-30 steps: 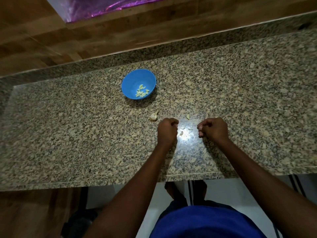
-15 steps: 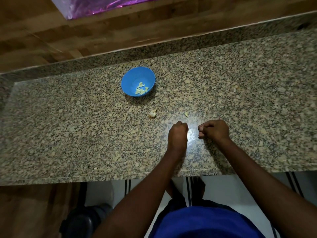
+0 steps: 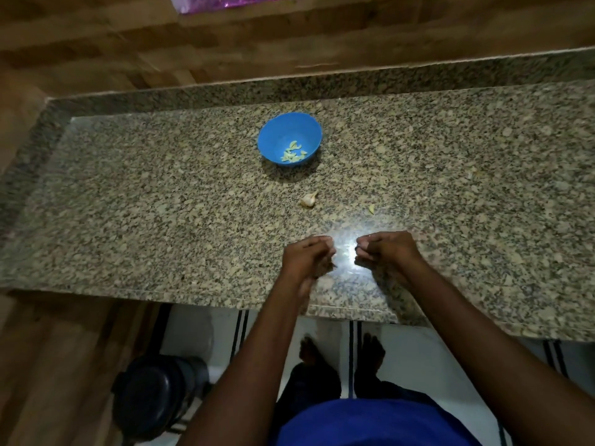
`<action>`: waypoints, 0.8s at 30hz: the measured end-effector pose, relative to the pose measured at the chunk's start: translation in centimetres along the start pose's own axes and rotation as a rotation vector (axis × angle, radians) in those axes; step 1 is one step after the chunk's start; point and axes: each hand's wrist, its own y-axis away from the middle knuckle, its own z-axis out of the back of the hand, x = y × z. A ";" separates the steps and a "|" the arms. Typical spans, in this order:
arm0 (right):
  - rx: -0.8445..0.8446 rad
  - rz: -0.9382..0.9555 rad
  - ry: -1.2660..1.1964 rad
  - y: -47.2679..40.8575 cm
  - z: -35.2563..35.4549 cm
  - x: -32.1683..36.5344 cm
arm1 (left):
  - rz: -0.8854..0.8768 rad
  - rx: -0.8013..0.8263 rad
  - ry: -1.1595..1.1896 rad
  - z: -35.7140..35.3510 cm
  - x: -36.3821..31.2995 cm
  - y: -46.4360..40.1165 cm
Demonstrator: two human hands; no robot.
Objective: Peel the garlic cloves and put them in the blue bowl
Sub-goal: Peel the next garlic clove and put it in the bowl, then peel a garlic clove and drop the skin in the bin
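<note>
The blue bowl (image 3: pixel 277 130) stands on the granite counter (image 3: pixel 161 204), far from me, with several peeled garlic cloves (image 3: pixel 293 153) lying in it. An unpeeled garlic piece (image 3: pixel 309 199) lies between the bowl and my hands, and a small pale bit (image 3: pixel 372 208) lies to its right. My left hand (image 3: pixel 307 257) is blurred, its fingers curled round a small garlic clove that they mostly hide. My right hand (image 3: pixel 386 249) sits a short gap to its right, fingers curled with the tips together and nothing showing in them.
A bright glare spot (image 3: pixel 346 252) lies on the counter between my hands. The counter's front edge (image 3: pixel 322 309) is just below my wrists. A dark round bin (image 3: pixel 154 394) stands on the floor at lower left. A wooden wall (image 3: pixel 289 43) rises behind the counter.
My left hand slid right over the small clove that lay between my hands, then drew back a little; that clove no longer shows on the counter. The right hand stayed put.
</note>
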 end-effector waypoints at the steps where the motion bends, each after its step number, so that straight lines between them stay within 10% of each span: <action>1: 0.011 -0.024 0.003 0.3 -1.1 -0.2 | 0.008 -0.002 0.076 1.6 0.0 0.4; 11: 0.296 -0.099 0.171 7.8 -20.9 -5.1 | -0.200 -0.101 0.657 21.9 0.7 8.0; 24: 0.667 -0.265 0.366 20.7 -52.5 -29.3 | -0.317 -0.420 1.048 58.9 10.4 21.0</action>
